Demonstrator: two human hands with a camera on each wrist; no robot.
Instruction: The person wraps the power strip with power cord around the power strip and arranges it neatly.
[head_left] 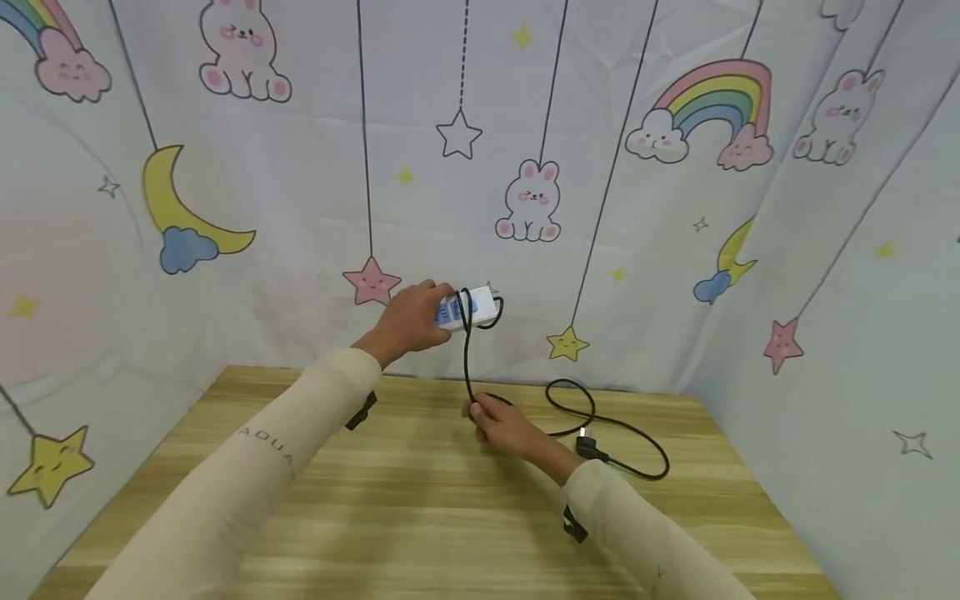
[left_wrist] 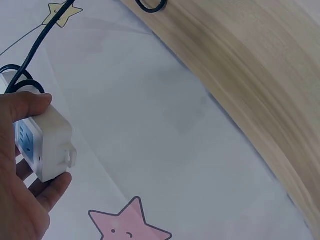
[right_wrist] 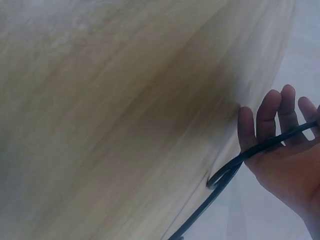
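A white power strip [head_left: 480, 307] with blue socket faces is held up above the back of the table, tilted slightly. My left hand [head_left: 416, 321] grips it by its left end, thumb on one side and fingers on the other in the left wrist view. Black cable [head_left: 467, 350] is looped around the strip and drops from it to my right hand [head_left: 504, 423]. Thumb and index finger of that hand pinch the cable; in the right wrist view the cord [right_wrist: 260, 145] crosses the palm while the other fingers are loosely extended.
More of the cable lies in loose curves on the wooden table [head_left: 420, 508], its black plug [head_left: 588, 446] beside my right wrist. Behind the table and at both sides hangs a white cloth [head_left: 300, 208] printed with rabbits, stars, moons and rainbows.
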